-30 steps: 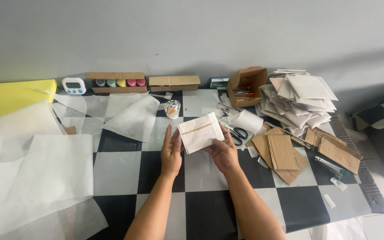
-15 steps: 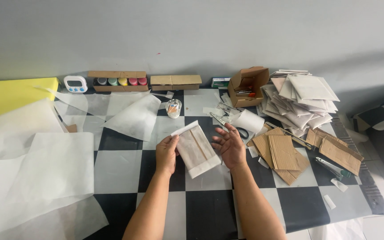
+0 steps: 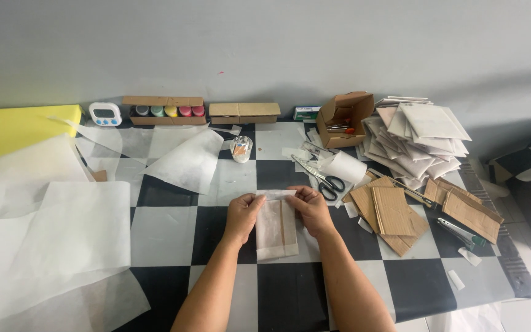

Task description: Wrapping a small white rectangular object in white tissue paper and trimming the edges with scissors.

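A small packet of white translucent paper wrapped around a brown card [image 3: 276, 229] lies flat on the black-and-white checkered table [image 3: 167, 237], its long side pointing away from me. My left hand [image 3: 242, 215] presses its upper left edge. My right hand [image 3: 312, 211] presses the upper right edge. The fingertips of both hands pinch the folded top flap of the packet between them.
Scissors [image 3: 318, 177] and a paper roll [image 3: 345, 166] lie just beyond my right hand. Cardboard pieces [image 3: 391, 212] and a pile of wrapped packets [image 3: 419, 138] sit to the right. Large tissue sheets [image 3: 44, 233] cover the left. A small jar [image 3: 241, 149], an open carton [image 3: 341, 118], a timer [image 3: 105, 114] and paint pots [image 3: 164, 110] stand at the back.
The packet was held up in the air and turned; now it lies flat on the table, lengthwise, with both hands pressing its top end.
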